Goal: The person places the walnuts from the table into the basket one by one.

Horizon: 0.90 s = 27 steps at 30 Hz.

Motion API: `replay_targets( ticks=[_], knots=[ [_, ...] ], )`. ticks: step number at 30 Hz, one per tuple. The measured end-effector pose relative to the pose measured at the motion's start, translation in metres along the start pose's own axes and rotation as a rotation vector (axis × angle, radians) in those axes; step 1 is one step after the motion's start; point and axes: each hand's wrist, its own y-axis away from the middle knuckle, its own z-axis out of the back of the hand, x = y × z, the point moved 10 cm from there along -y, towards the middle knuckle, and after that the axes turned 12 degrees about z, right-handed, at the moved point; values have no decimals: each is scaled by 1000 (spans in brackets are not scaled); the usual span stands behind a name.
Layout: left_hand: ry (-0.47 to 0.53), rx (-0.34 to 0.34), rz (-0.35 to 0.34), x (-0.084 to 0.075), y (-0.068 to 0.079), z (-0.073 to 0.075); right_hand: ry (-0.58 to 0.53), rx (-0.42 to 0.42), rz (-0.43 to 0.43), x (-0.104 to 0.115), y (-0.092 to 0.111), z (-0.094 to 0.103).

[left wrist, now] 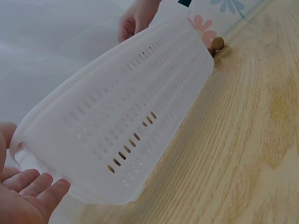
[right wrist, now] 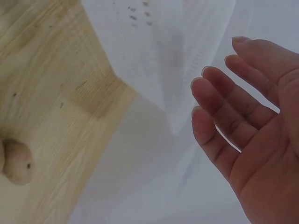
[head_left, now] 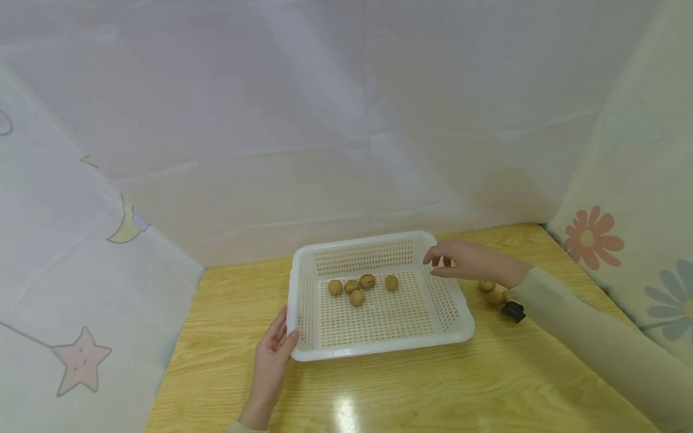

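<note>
Centrally in the head view, just below the middle of the frame, a white perforated basket [head_left: 379,343] sits on a light wooden table [head_left: 433,391], and five walnuts [head_left: 357,297] lie in a loose cluster on its floor toward the far wall. At the basket's lower left corner the left hand [head_left: 272,356] rests with straight, relaxed fingers laid against the outer rim, touching it without curling round it; the left wrist view shows the same fingers [left wrist: 39,184] flat and spread at the lower left of the frame, beside the basket's slotted side wall [left wrist: 121,126]. Right of centre in the head view, the right hand [head_left: 465,262] hovers over the basket's far right corner, its fingers loosely extended and slightly bent, with nothing between them that can be seen. The right wrist view confirms an open, empty palm at the right of the frame, fingers [right wrist: 219,107] slightly apart above the white plastic. To the right of the basket, by the right sleeve [head_left: 590,343], two more walnuts on the table [head_left: 489,291] lie on the wood, next to a small black object [head_left: 512,311] whose nature cannot be told. Pale fabric sheets [head_left: 325,120] with star, moon and flower prints hang behind and at both sides.
</note>
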Motion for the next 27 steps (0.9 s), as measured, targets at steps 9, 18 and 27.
replay_targets(
  ticks=[9, 18, 27],
  knots=[
    [-4, -8, 13, 1, -1, 0, 5, -52, -86, -30, 44, -2],
    [-14, -18, 19, 2, -1, 1, -33, -120, -174, -70, 91, -9],
    [-12, -9, 22, 2, -2, 1, -21, -138, -259, -114, 121, -26]
  ],
)
